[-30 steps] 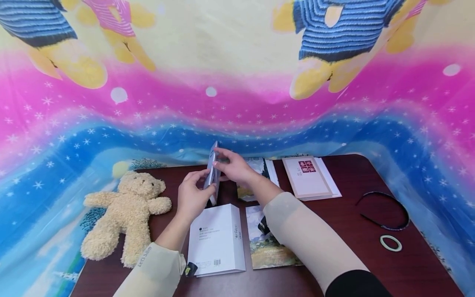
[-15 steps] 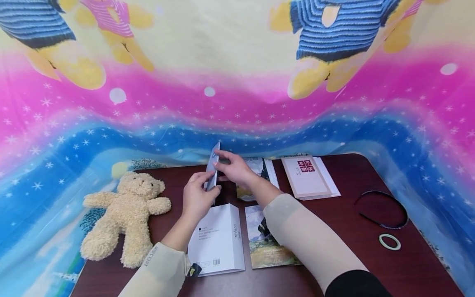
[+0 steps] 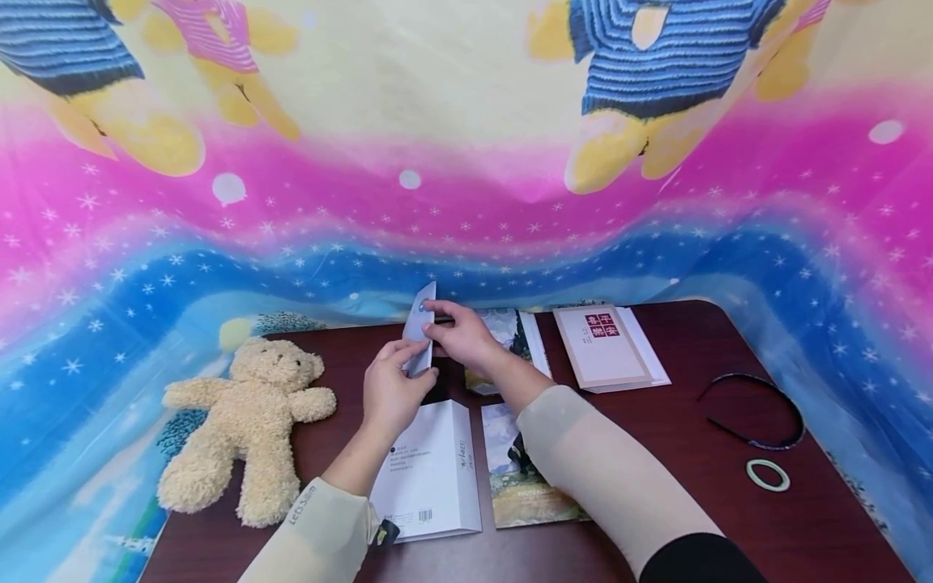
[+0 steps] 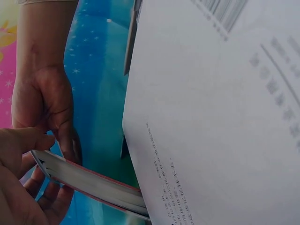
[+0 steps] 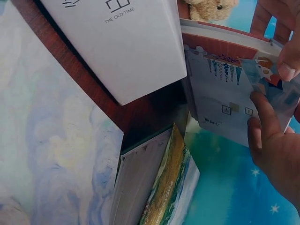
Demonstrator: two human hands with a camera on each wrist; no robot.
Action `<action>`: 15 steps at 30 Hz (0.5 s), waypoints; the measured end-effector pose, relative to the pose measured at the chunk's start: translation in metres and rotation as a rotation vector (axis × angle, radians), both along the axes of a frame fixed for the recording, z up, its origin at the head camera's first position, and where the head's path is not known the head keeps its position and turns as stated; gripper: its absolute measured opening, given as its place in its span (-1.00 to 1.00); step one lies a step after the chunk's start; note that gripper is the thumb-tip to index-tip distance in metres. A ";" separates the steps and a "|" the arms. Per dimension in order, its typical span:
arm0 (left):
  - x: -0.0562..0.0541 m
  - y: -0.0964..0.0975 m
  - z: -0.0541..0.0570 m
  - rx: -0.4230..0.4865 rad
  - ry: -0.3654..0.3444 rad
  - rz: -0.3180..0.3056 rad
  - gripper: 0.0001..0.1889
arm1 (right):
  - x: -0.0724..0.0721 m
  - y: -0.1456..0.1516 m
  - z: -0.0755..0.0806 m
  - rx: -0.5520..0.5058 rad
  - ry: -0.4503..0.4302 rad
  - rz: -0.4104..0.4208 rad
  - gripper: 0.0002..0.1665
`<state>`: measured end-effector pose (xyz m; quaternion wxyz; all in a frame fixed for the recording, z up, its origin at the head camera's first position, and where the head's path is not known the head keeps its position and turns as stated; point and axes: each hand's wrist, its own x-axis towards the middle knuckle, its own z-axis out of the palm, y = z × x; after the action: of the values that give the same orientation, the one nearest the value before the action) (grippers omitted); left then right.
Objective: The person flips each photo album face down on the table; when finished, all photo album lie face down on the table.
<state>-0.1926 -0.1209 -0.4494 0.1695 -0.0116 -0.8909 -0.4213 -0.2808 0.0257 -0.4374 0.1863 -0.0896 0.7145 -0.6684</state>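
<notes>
A hardcover book (image 3: 417, 324) stands nearly upright near the table's back edge, between both hands. Its pale cover (image 5: 218, 101), with an orange band and small pennants, shows in the right wrist view. My left hand (image 3: 394, 385) grips its near left side, with the thumb apart from the fingers. In the left wrist view, the same hand (image 4: 28, 176) pinches a corner of the book by the pages (image 4: 101, 185). My right hand (image 3: 466, 336) holds the right edge, and its fingertips (image 5: 259, 101) lie on the cover. A translucent patch shows by them; I cannot tell what it is.
A white book (image 3: 430, 482) stands partly spread in front, beside a painted photo album (image 3: 521, 502). Behind are another painted album (image 3: 503, 328) and a pale book with red characters (image 3: 612, 356). A teddy bear (image 3: 255, 421) lies left; a headband (image 3: 790, 417) and ring (image 3: 768, 475) lie right.
The upright book has turned so that more of its pale face shows. My left hand has shifted a little to the right; my right hand keeps almost the same place.
</notes>
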 end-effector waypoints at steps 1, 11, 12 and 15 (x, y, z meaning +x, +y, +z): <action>0.000 0.000 0.000 -0.004 0.001 0.004 -0.55 | 0.000 0.000 0.000 0.007 0.006 -0.004 -0.40; 0.000 -0.002 -0.003 0.000 -0.010 0.023 -0.51 | 0.001 -0.001 -0.008 -0.013 0.020 -0.058 -0.41; 0.000 -0.002 -0.004 -0.003 -0.018 0.023 -0.49 | 0.002 -0.001 -0.008 -0.014 0.021 -0.061 -0.40; -0.001 -0.003 -0.007 -0.016 -0.041 0.022 -0.45 | 0.003 -0.002 -0.010 -0.015 0.008 -0.069 -0.39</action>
<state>-0.1934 -0.1242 -0.4559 0.1559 0.0055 -0.8976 -0.4123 -0.2775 0.0237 -0.4470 0.1593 -0.0689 0.7131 -0.6792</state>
